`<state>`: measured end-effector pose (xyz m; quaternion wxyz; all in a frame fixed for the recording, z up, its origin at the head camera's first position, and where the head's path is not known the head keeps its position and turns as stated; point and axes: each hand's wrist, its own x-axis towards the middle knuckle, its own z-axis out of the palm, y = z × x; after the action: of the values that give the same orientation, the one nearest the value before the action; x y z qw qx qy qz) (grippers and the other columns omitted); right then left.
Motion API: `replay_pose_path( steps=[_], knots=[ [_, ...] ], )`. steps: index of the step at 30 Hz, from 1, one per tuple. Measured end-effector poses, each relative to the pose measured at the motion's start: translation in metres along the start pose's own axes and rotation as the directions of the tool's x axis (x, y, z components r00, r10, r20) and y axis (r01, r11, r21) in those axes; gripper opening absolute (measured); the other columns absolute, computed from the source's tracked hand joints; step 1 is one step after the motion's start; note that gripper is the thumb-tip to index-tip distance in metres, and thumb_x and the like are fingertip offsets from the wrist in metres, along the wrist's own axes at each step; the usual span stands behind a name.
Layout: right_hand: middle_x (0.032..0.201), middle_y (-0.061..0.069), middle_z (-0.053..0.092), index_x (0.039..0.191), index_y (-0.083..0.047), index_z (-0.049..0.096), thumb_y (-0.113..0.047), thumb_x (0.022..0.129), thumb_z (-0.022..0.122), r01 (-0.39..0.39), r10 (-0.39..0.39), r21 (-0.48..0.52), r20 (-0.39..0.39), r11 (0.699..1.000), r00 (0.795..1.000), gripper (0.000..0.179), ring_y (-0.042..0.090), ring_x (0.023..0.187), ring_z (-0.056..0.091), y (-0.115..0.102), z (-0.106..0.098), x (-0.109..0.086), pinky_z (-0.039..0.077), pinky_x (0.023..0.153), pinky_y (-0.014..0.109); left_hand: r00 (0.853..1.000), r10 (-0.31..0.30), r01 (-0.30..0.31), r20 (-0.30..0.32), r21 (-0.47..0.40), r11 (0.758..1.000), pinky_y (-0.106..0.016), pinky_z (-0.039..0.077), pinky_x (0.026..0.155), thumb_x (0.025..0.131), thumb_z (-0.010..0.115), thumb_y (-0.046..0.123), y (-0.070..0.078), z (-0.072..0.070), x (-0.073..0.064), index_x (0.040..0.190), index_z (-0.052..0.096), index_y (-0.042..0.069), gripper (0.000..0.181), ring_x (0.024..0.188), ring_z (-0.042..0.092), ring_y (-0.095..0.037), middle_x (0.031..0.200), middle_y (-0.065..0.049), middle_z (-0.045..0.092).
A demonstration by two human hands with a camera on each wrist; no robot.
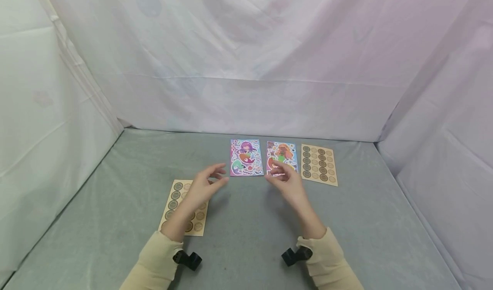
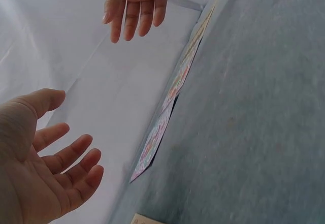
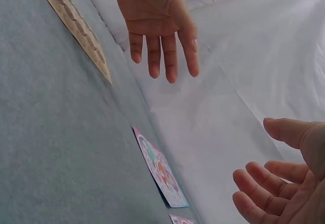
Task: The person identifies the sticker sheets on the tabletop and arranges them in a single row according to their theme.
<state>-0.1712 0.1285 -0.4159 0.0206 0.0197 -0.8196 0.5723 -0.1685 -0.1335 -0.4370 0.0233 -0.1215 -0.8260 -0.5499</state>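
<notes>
My left hand (image 1: pixel 204 184) hovers above the table with relaxed, spread fingers and holds nothing. Partly beneath it and the forearm lies a tan sheet of round stickers (image 1: pixel 174 204). Facing it, my right hand (image 1: pixel 289 185) is likewise raised, its fingers loosely bent around nothing. Behind its fingertips is a mermaid sticker sheet with an orange-haired figure (image 1: pixel 284 149), partly covered in the head view. To the left of that lies another mermaid sheet with a purple-haired figure (image 1: pixel 246 157). A second tan sheet of round stickers (image 1: pixel 319 165) lies at the right end of the row.
A grey cloth covers the table (image 1: pixel 246 247). Pale fabric walls (image 1: pixel 246 59) enclose the back and both sides. Each sleeved wrist carries a small black camera, the left one (image 1: pixel 187 260) and the right one (image 1: pixel 296 255).
</notes>
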Motion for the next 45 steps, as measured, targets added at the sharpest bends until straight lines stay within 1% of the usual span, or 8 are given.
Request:
replay_pose_path(
  steps=[5,12,17,21,25,29,38,45],
  knots=[
    [0.108,0.016,0.065,0.132,-0.003,0.055,-0.014,0.085,0.072,-0.018,0.018,-0.034,-0.008,0.999,1.0,0.051,0.026,0.091,0.062,0.0,-0.009,0.001,0.05,0.072,0.029,1.0,-0.019,0.019,0.009,-0.014,1.0,-0.045,0.048,0.085,0.089,0.069,0.016,0.004,0.007,0.003,0.133,0.056,0.006,0.046,0.105,0.059,-0.026,0.116,-0.012,0.063],
    [0.112,0.018,0.063,0.133,-0.005,0.054,-0.014,0.085,0.072,-0.03,0.028,-0.048,-0.037,0.998,0.999,0.052,0.028,0.094,0.061,0.0,-0.019,0.003,0.05,0.072,0.028,1.0,-0.027,0.027,0.015,-0.026,0.999,-0.044,0.049,0.084,0.089,0.069,0.015,0.009,0.017,0.008,0.131,0.057,0.007,0.045,0.106,0.058,-0.027,0.118,-0.016,0.061],
    [0.113,0.016,0.063,0.135,-0.005,0.054,-0.016,0.085,0.074,-0.042,0.038,-0.065,-0.062,0.997,0.997,0.055,0.028,0.095,0.06,0.0,-0.027,0.005,0.05,0.07,0.025,1.0,0.012,-0.011,0.027,-0.047,0.999,-0.041,0.049,0.081,0.088,0.069,0.012,0.011,0.025,0.012,0.13,0.057,0.005,0.045,0.106,0.058,-0.032,0.117,-0.018,0.061],
    [0.114,0.017,0.062,0.133,-0.005,0.055,-0.014,0.085,0.073,-0.034,0.029,-0.076,-0.071,0.997,0.997,0.052,0.028,0.095,0.059,0.001,-0.033,0.006,0.049,0.07,0.024,0.998,0.054,-0.052,0.033,-0.06,0.997,-0.039,0.05,0.079,0.088,0.069,0.011,0.011,0.032,0.016,0.129,0.058,0.003,0.043,0.104,0.058,-0.034,0.115,-0.019,0.062],
    [0.114,0.019,0.061,0.132,-0.002,0.055,-0.013,0.086,0.072,-0.016,0.01,-0.076,-0.076,0.997,0.997,0.05,0.029,0.098,0.058,0.003,-0.04,0.008,0.048,0.071,0.025,0.997,0.062,-0.059,0.036,-0.088,0.994,-0.041,0.051,0.079,0.088,0.069,0.01,0.013,0.039,0.018,0.128,0.058,0.002,0.043,0.105,0.058,-0.038,0.114,-0.021,0.062],
    [0.118,0.021,0.059,0.134,-0.001,0.053,-0.016,0.088,0.071,-0.041,0.034,-0.083,-0.082,0.996,0.996,0.052,0.03,0.103,0.057,0.004,-0.047,0.009,0.048,0.076,0.028,0.997,0.068,-0.064,0.045,-0.09,0.994,-0.042,0.051,0.081,0.088,0.069,0.01,0.015,0.045,0.021,0.129,0.057,0.0,0.044,0.104,0.059,-0.038,0.115,-0.022,0.062],
    [0.124,0.015,0.056,0.137,-0.007,0.051,-0.023,0.088,0.07,-0.106,0.092,-0.122,-0.112,0.987,0.989,0.055,0.03,0.111,0.052,0.007,-0.062,0.012,0.048,0.084,0.041,0.99,0.104,-0.094,0.099,-0.106,0.99,-0.044,0.051,0.082,0.088,0.068,0.009,0.014,0.061,0.023,0.129,0.056,0.0,0.043,0.102,0.059,-0.036,0.116,-0.023,0.06],
    [0.123,0.018,0.056,0.137,-0.005,0.051,-0.022,0.089,0.069,-0.092,0.077,-0.113,-0.13,0.989,0.988,0.053,0.03,0.107,0.054,0.011,-0.074,0.013,0.047,0.078,0.031,0.984,0.143,-0.129,0.108,-0.13,0.983,-0.045,0.051,0.083,0.087,0.069,0.007,0.013,0.075,0.026,0.126,0.057,-0.003,0.042,0.099,0.059,-0.037,0.114,-0.024,0.06]
  ],
)
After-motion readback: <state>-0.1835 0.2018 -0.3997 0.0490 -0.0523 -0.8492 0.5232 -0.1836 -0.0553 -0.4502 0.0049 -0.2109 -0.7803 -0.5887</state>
